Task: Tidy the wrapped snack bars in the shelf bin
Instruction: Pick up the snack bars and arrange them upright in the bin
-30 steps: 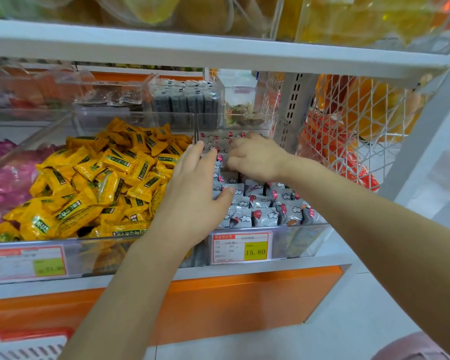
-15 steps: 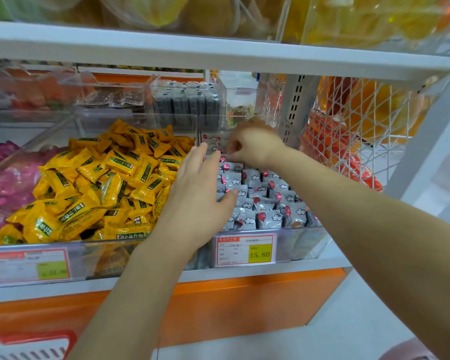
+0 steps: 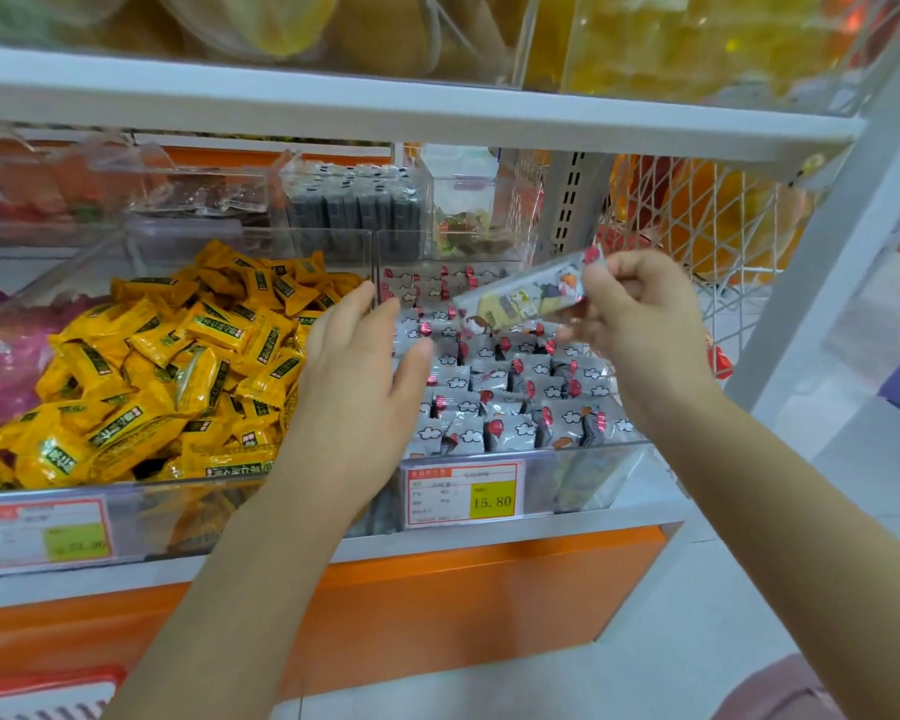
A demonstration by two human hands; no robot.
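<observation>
Right hand (image 3: 640, 324) is pinching one snack bar (image 3: 528, 298) in a closed grip above the bin (image 3: 583, 454), left hand (image 3: 365, 371) hovering open over the near rows; most bars (image 3: 494, 402) are standing neatly, so little looks left

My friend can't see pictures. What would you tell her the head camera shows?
A person's right hand lifts one wrapped snack bar above a clear shelf bin packed with matching grey bars, while the open left hand hovers at the bin's left side. Beside it lies a heap of yellow candies.
</observation>
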